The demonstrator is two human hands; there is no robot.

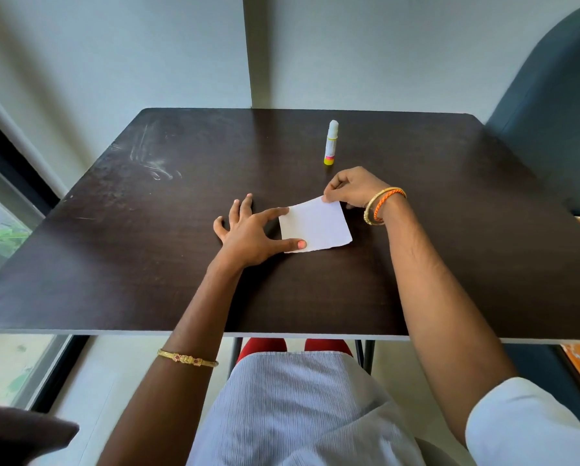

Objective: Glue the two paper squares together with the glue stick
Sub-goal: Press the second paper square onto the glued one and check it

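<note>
Because it is thin, light and easily creased, the white paper square [315,227], lying flat near the middle of the dark table [147,230], is best taken by a corner. The right hand [352,188] pinches its far corner; the left hand [248,233], fingers straight, presses its left edge. The capped glue stick [331,142] stands beyond, untouched.

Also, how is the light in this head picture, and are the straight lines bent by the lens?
Head view: soft daylight enters from the window at left; pale sheen and smears on the dark wooden table; wide-angle lens bows the table's near edge and the walls; the white paper square and white glue stick with yellow base stay sharp.
</note>
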